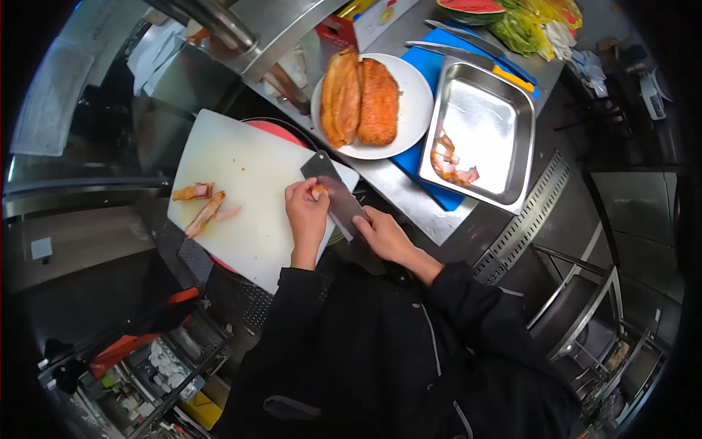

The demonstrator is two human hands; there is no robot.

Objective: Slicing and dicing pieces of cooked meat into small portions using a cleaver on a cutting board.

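Note:
My right hand (384,233) grips the handle of a broad steel cleaver (335,192), whose blade slants up and to the left over the right edge of the white cutting board (263,164). Between the fingertips of my left hand (307,217) is a small piece of browned meat (318,190), close beside the blade. Strips of roasted meat (205,214) lie at the board's left side, with a few crumbs scattered farther up. Two large slabs of roasted pork (378,104) rest side by side on a white plate (414,93) beyond the cleaver. My fingers hide part of the held piece.
A deep steel pan (485,126) holding a few meat pieces (452,164) stands partly on a blue cutting board (408,159). Two knives (455,50) lie behind it. A metal post (285,88) rises left of the plate. Cut watermelon (471,6) sits at the far edge.

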